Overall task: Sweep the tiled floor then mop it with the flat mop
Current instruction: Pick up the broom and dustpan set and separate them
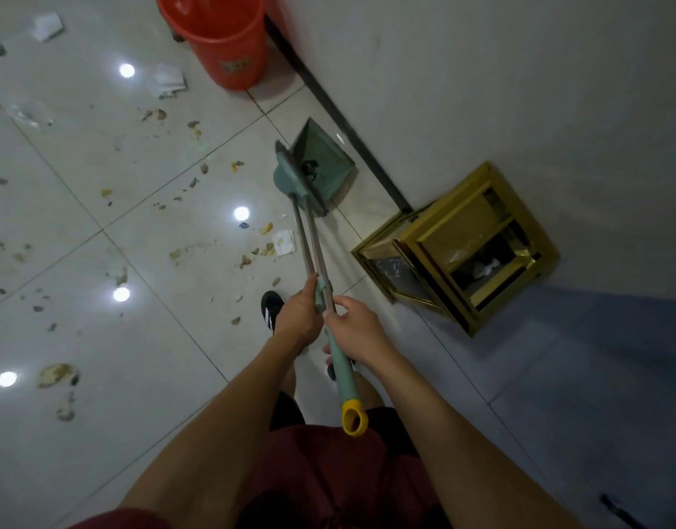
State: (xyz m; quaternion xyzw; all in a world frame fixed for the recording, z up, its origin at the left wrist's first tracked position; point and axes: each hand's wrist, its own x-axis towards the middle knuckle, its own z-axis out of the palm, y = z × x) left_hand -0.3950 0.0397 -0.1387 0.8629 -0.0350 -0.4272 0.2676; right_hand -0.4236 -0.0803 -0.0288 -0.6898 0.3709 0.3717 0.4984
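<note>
A green broom head [284, 177] and a green dustpan [323, 162] stand together on the tiled floor [99, 337] by the wall, their two thin handles running side by side toward me. My left hand [300, 315] grips one handle at a green clip. My right hand [357, 328] holds the other handle, which ends in a pale green grip with a yellow cap [353, 418]. Scraps and peels [252, 253] are scattered over the tiles to the left. No flat mop is in view.
An orange bucket [225, 43] stands at the top by the wall. A gold-framed bin [462, 246] sits against the wall at right. Crumpled paper [168, 82] lies near the bucket. My black shoe [271, 307] is below the hands.
</note>
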